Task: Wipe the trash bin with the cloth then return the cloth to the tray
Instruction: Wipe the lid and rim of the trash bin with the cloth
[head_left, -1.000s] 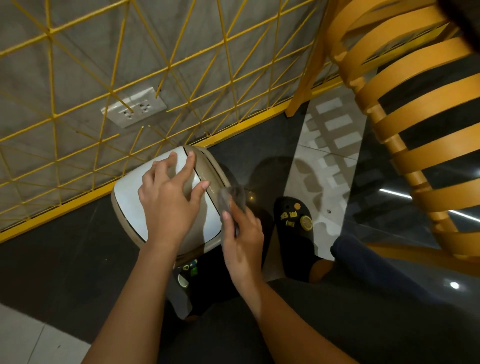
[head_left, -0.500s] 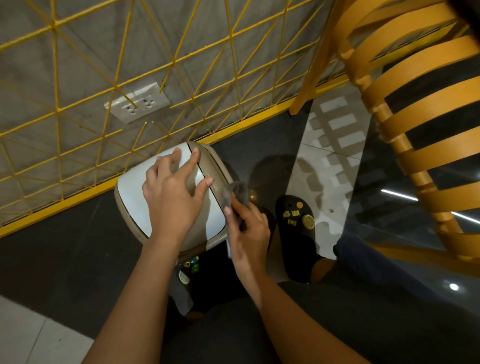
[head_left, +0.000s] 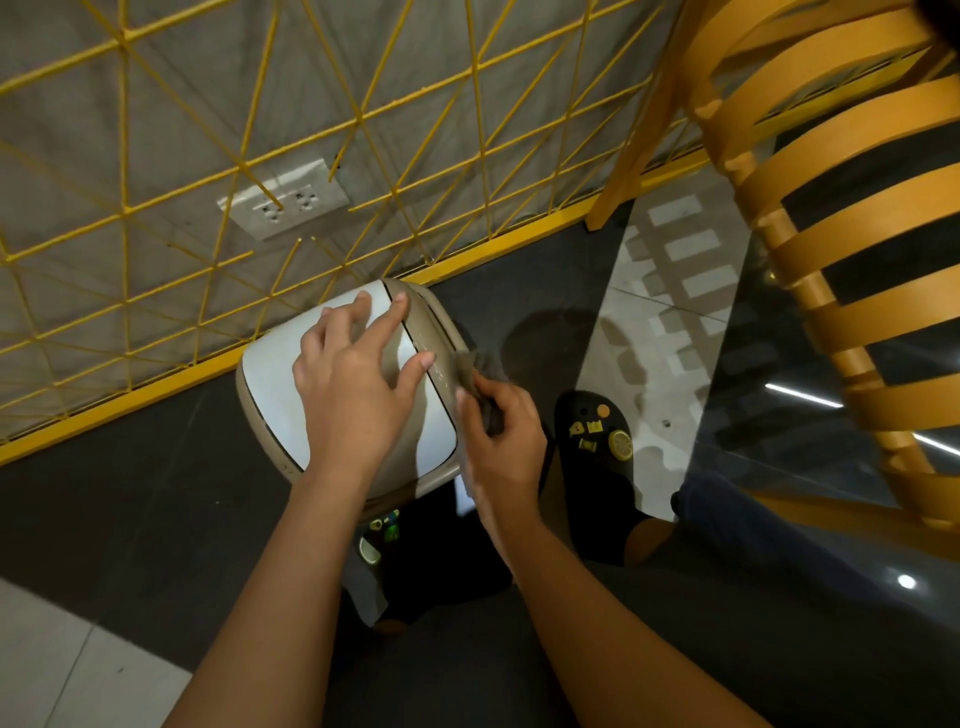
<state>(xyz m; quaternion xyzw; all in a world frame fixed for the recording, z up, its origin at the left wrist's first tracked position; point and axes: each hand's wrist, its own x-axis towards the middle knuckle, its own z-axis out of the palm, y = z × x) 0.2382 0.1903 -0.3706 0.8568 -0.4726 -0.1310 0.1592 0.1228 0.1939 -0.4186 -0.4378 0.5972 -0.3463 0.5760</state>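
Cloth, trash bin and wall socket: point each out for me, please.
cloth (head_left: 477, 370), head view, on the grey fold beside the bin's rim.
trash bin (head_left: 270, 400), head view, on the bare white lid panel.
wall socket (head_left: 288, 200), head view, on the middle of its white plate.

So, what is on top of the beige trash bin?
The left hand rests on its white lid, fingers spread. The right hand holds a grey cloth at the right edge of the beige bin. The lid under the palm is hidden.
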